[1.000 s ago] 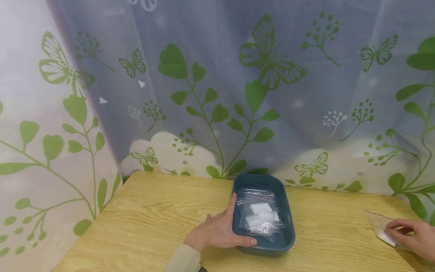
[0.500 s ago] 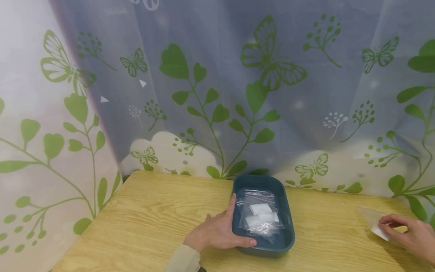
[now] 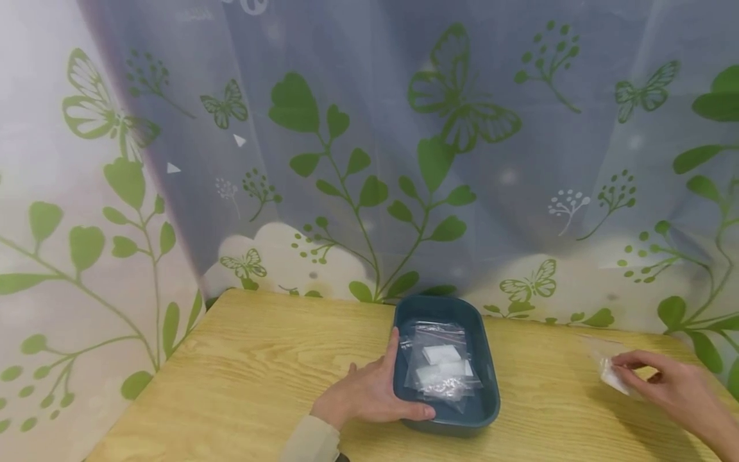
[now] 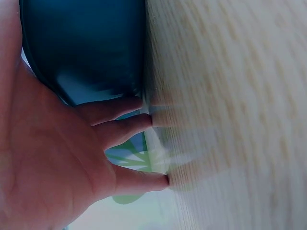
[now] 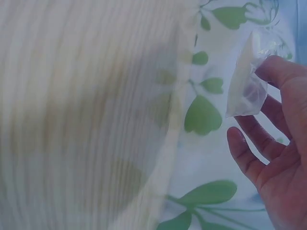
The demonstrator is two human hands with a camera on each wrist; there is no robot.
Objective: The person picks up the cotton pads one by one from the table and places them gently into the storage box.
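A dark blue plastic bin (image 3: pixel 491 385) stands on the wooden table. My left hand (image 3: pixel 369 393) rests against its near left corner, thumb along the front rim, index finger at the left rim. In the left wrist view, straight, spread fingers (image 4: pixel 139 180) reach down beside the bin wall to the tabletop. Inside the bin lies a pile of clear zip bags (image 3: pixel 441 366) with white flat pieces in them. To the right, my right hand (image 3: pixel 664 382) pinches another clear zip bag (image 5: pixel 247 81) with something white in it, above the table. Its other fingers are apart from the bag.
The light wooden table (image 3: pixel 277 346) meets a curtain (image 3: pixel 358 160) printed with green leaves and butterflies behind the bin. A pale printed sheet (image 3: pixel 69 192) hangs along the left side. Bare wood lies between the bin and my right hand.
My right hand has moved left toward the bin with the zip bag and stands a little higher. My left hand and the bin have stayed in place.
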